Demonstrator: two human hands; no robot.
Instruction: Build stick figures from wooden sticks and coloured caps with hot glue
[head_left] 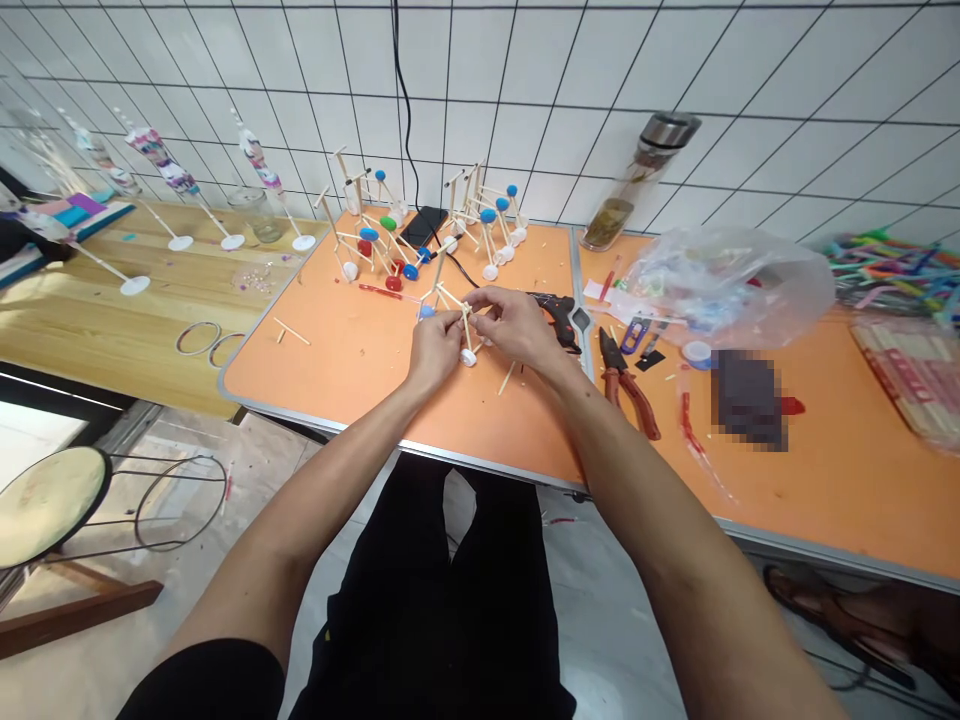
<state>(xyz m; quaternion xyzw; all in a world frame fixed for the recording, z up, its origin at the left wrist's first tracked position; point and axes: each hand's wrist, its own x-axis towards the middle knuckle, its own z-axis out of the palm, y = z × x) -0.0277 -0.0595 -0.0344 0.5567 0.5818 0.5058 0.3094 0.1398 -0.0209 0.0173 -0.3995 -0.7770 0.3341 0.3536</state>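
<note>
Over the middle of the orange table [352,360], my left hand [433,348] and my right hand [511,322] meet, both pinching a small frame of thin wooden sticks [450,298]. The frame has a white cap [468,357] at its lower end and a blue cap [426,312] at its left. My left fingers grip the sticks from below. My right fingers pinch them from the right side. Several finished stick figures with coloured caps [379,245] stand behind, near the wall.
A black glue gun [559,312] lies just right of my hands, with red-handled pliers [628,380] beside it. A clear plastic bag [724,280], a glass bottle [637,180] and coloured straws [892,265] lie to the right. Loose sticks [291,331] lie on the table. A round stool [49,500] stands at lower left.
</note>
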